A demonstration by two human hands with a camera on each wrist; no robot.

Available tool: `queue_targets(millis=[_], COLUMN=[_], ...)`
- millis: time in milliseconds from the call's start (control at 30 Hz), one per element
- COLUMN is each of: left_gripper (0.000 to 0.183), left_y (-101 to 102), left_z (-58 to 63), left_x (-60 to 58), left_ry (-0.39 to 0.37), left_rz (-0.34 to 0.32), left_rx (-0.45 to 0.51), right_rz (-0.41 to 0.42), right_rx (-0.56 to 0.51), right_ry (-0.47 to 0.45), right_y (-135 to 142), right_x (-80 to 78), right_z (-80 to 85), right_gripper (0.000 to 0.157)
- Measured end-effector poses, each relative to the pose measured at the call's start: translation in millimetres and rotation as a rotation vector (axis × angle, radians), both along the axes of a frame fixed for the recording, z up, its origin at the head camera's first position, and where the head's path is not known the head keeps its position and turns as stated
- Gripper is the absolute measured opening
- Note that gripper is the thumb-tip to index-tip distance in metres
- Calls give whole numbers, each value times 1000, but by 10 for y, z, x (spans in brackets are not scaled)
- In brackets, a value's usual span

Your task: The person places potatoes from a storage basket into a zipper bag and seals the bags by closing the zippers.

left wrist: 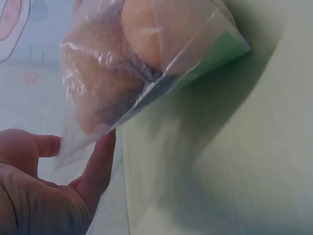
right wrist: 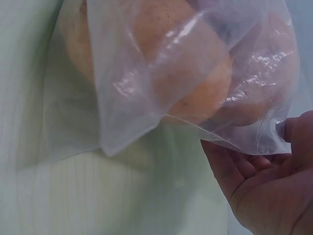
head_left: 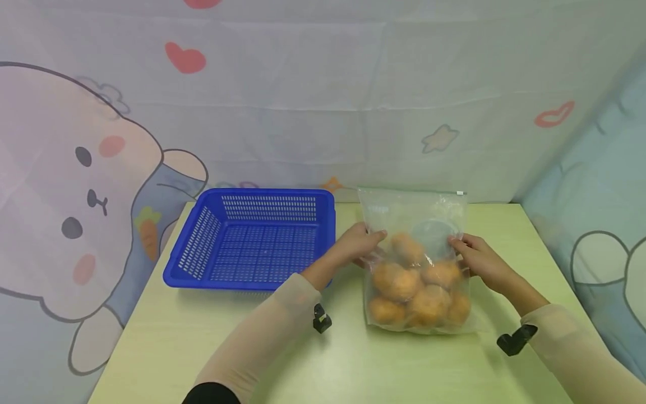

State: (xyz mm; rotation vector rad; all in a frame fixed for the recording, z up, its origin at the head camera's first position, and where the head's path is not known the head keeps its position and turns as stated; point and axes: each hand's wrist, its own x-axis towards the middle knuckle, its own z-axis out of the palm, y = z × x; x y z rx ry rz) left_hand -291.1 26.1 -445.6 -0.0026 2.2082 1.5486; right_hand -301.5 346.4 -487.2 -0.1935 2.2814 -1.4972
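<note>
A clear zip-top bag [head_left: 411,210] full of several round orange fruits [head_left: 429,306] is upright over the table, its zip edge with a white slider at the top. My left hand [head_left: 355,244] grips the bag's left side, thumb in front and fingers partly hidden behind. On the opposite side, my right hand [head_left: 481,261] pinches the bag's edge at about the same height. The left wrist view has the bag's lower seam [left wrist: 161,93] close over the table, with the left hand [left wrist: 54,181] at its edge. In the right wrist view, the right hand's fingers [right wrist: 230,169] curl under the plastic.
Left of the bag, a blue plastic basket [head_left: 252,285] with slotted walls sits on the pale yellow table [head_left: 353,365], nothing in it. A printed cloth [head_left: 303,73] hangs behind the table's back edge. Small black devices [head_left: 517,339] are strapped at both wrists.
</note>
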Motion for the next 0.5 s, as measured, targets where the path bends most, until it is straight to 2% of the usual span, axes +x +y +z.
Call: queue_targets(millis=[67, 133, 267, 367, 500], left_gripper=[46, 60, 91, 93, 90], left_y=[13, 26, 42, 37, 25], left_z=[-7, -18, -29, -17, -1], left_x=[-3, -9, -23, -41, -71], left_ry=[-22, -48, -82, -77, -59], left_rz=[10, 19, 45, 79, 114], left_rx=[19, 33, 61, 82, 83], right_rz=[8, 14, 16, 9, 0], right_rx=[-10, -17, -35, -39, -43], right_ry=[-11, -22, -42, -40, -22], right_y=[3, 4, -3, -27, -56], right_x=[-13, -22, -49, -72, -104], right_z=[-15, -17, -1, 29, 58], right_gripper=[61, 63, 56, 47, 47])
